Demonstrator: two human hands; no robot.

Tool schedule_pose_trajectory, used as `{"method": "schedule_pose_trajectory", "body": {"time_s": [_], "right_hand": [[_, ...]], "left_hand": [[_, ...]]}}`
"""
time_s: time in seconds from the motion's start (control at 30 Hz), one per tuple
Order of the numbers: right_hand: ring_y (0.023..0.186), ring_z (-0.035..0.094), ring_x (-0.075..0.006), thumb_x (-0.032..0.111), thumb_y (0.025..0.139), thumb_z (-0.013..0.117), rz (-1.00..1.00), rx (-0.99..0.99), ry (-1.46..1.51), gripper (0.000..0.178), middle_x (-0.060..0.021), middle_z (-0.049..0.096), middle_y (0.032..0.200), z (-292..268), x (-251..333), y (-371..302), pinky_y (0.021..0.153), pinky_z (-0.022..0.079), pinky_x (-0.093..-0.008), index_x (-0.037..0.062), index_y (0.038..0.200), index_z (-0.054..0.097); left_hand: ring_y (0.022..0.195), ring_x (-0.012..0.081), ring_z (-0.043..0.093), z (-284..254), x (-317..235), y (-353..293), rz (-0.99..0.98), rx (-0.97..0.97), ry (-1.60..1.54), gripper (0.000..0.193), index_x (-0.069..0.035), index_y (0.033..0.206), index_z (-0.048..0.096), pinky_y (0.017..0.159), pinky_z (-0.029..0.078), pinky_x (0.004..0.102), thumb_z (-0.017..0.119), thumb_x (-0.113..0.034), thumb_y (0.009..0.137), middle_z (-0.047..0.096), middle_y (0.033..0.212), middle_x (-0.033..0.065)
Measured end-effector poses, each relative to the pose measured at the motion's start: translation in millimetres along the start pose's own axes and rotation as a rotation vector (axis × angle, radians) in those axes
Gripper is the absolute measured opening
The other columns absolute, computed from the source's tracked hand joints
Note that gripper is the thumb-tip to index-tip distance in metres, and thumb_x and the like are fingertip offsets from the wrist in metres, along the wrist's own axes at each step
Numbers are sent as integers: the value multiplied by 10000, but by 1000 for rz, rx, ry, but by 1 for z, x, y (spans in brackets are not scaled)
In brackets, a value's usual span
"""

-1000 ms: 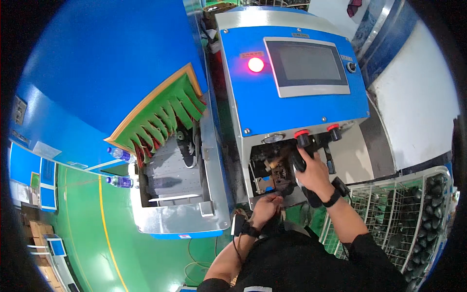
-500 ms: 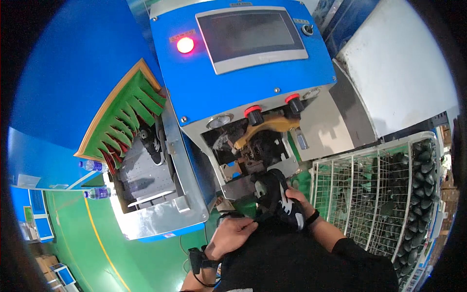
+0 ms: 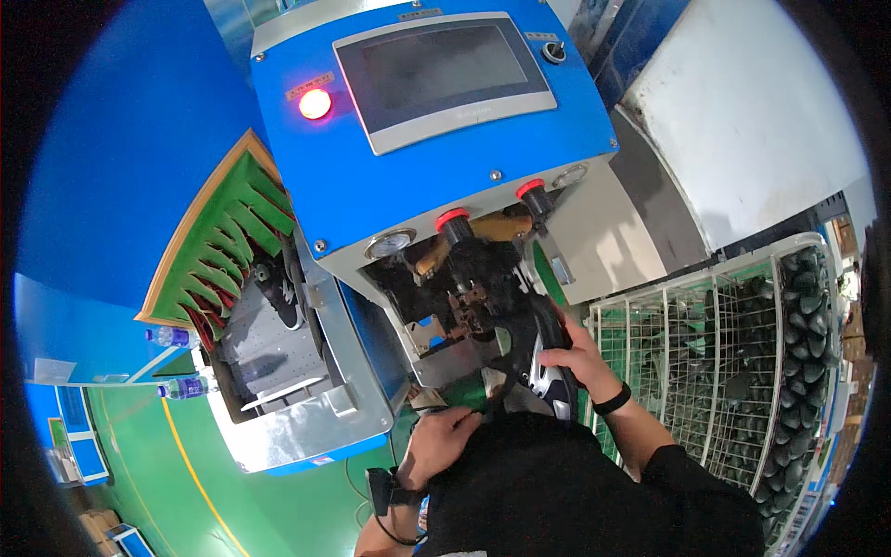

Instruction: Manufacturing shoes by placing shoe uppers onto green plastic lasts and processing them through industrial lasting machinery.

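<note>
My right hand [image 3: 577, 357] is closed around the side of a black shoe with white parts [image 3: 549, 379]. The shoe stands steeply tilted against the front opening of a blue machine [image 3: 408, 176], its upper end by the dark metal clamp parts [image 3: 471, 308]. Close to my black shirt, my left hand [image 3: 441, 446] is held with its fingers curled; what they grip, if anything, is hidden. A black device is strapped to my left wrist. Part of the shoe's lower end is hidden by my shirt.
The machine carries a dark screen [image 3: 445, 79], a lit red lamp [image 3: 316, 104] and two red-ringed knobs. To the left, another shoe [image 3: 277, 292] lies on a conveyor [image 3: 269, 348] beneath green strip curtains [image 3: 218, 246]. A white wire rack [image 3: 682, 371] of dark shoe-shaped pieces stands right.
My right hand has moved up with the shoe, which is now more upright and nearer the clamp parts. The view has shifted, so the machine sits further left. My left hand stays near my shirt.
</note>
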State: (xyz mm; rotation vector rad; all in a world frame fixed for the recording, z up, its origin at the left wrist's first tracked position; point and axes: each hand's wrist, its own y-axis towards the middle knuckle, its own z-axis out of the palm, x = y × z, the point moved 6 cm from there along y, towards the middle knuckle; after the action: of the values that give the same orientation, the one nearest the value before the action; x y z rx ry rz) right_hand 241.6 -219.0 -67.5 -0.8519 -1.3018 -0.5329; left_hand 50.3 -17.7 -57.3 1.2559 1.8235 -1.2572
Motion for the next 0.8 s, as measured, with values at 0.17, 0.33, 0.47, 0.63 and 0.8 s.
{"method": "schedule_pose_trajectory", "body": {"time_s": [0.17, 0.33, 0.47, 0.63, 0.8], "right_hand": [[1019, 607, -172, 66, 732, 790, 69, -72, -137, 949, -91, 625, 1241, 23, 49, 30, 868, 481, -300, 67, 1556, 320], [963, 638, -340, 179, 723, 788, -271, -163, -928, 913, -185, 600, 1123, 55, 61, 66, 803, 525, -422, 222, 1537, 376], [878, 618, -445, 257, 769, 749, -70, -97, -1297, 856, -204, 503, 1097, 94, 53, 81, 746, 531, -521, 330, 1528, 360], [885, 612, -495, 277, 818, 703, -108, -143, -1302, 748, -264, 505, 1124, 99, 44, 107, 751, 538, -546, 207, 1494, 388], [846, 625, -485, 246, 837, 697, -227, -288, -1324, 821, -295, 503, 1132, 101, 32, 101, 703, 543, -540, 213, 1557, 304]], "left_hand": [[824, 413, 672, -2, 7, 23, -115, -146, -37, 281, -88, 1019, 718, 704, 525, 458, 621, -341, 945, 679, 829, 226], [861, 445, 655, 9, 48, 62, -187, -225, -49, 376, -88, 1017, 715, 715, 518, 488, 566, -427, 955, 674, 843, 240], [889, 448, 653, 26, 81, 79, -197, -189, -92, 414, -74, 1035, 709, 734, 517, 488, 544, -446, 959, 680, 870, 239], [838, 287, 705, 25, 101, 84, -345, -350, -499, 414, -57, 1079, 710, 745, 515, 396, 593, -439, 968, 724, 892, 168], [678, 150, 648, 12, 88, 84, -329, -369, -481, 419, -32, 1066, 723, 671, 513, 307, 612, -427, 982, 716, 805, 70]]}}
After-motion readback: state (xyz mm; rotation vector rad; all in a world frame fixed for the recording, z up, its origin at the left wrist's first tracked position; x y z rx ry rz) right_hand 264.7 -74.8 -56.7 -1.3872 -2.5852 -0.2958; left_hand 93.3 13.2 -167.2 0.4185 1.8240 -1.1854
